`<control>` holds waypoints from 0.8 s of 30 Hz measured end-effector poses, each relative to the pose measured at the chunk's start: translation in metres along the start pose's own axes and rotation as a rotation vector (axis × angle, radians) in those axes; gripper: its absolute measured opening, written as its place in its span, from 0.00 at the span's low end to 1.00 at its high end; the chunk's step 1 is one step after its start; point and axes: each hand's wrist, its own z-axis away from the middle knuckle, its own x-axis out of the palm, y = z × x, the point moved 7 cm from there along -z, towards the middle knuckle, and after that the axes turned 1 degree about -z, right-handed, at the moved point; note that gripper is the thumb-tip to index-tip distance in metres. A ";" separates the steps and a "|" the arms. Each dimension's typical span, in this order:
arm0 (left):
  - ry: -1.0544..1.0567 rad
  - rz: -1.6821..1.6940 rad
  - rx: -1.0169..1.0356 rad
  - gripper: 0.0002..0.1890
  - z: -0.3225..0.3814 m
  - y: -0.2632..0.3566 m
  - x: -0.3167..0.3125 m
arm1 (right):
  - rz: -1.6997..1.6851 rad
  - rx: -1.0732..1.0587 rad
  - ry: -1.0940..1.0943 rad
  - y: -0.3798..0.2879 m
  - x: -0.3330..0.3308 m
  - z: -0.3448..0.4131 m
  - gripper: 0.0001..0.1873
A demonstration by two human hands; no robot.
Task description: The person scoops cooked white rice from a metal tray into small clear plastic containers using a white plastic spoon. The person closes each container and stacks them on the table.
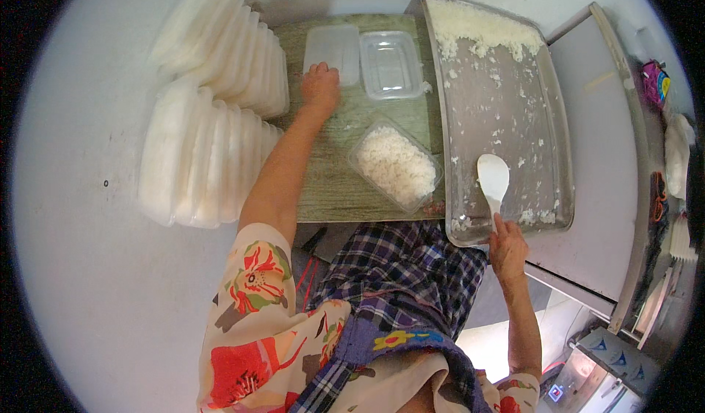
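My right hand [508,249] grips the handle of a white rice paddle [493,177], whose blade is over the near part of a large metal tray [468,121]. Cooked rice [479,21] is banked at the tray's far end, with loose grains scattered below. My left hand [321,89] rests its curled fingers on the near edge of flat translucent plastic lids [331,46]; whether it grips one is unclear. Right of these lies a clear plastic container [390,63] with no rice in it. Closer to me, another clear container [435,184] sits turned at an angle, filled with rice [394,162].
Filled plastic containers [187,159] stand on edge in two rows left of the wood-patterned table [325,192], beside my left forearm. A pale panel [592,99] borders the tray's right side. At lower right is a metal-topped appliance [611,352].
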 end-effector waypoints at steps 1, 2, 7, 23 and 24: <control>0.026 0.026 0.038 0.04 0.001 -0.001 0.001 | -0.014 0.000 -0.001 -0.001 0.000 0.000 0.21; 0.052 0.052 0.076 0.04 0.002 -0.002 0.003 | -0.016 0.012 -0.024 -0.001 0.003 0.001 0.20; 0.104 0.011 0.160 0.04 -0.001 0.005 -0.013 | -0.036 0.055 -0.089 -0.001 0.005 0.002 0.21; 0.112 1.383 -0.304 0.06 0.060 0.056 -0.135 | -0.858 0.051 0.197 -0.040 -0.026 -0.023 0.22; 0.031 1.360 -0.277 0.06 0.068 0.061 -0.121 | -0.985 0.146 0.083 -0.048 -0.020 -0.026 0.22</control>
